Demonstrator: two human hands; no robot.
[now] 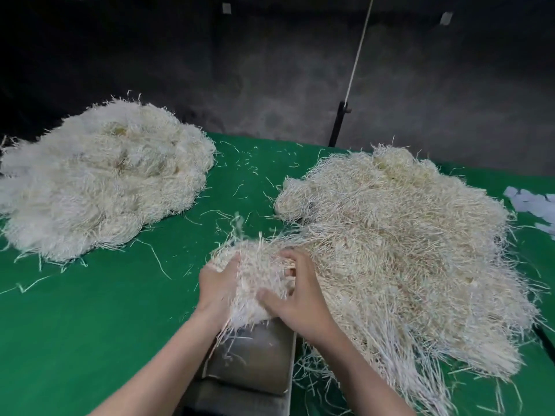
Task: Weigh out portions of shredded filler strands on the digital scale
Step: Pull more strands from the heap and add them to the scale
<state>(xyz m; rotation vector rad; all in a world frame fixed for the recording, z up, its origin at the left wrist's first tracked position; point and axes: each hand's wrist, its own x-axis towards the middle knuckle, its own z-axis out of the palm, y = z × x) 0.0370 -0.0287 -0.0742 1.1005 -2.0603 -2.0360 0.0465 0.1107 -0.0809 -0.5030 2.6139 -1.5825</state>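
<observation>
as the left hand [219,288] and right hand [301,300] grip one clump of strands [258,267] between them, the scale [255,360] sits just below.

We cannot read the digital scale [252,358]: its far end lies under the clump of strands [255,274] and both hands, and its near end is cut off by the bottom edge. The left hand [217,286] has its fingers sunk in the clump, and the right hand [300,298] loses its fingertips among the strands, so we cannot tell how far either curls. The left pile [99,175] is cut by the left edge, the pale scraps [531,202] by the right, the white cord [359,52] by the top; the wall tags [226,8] are too small to make out.
</observation>
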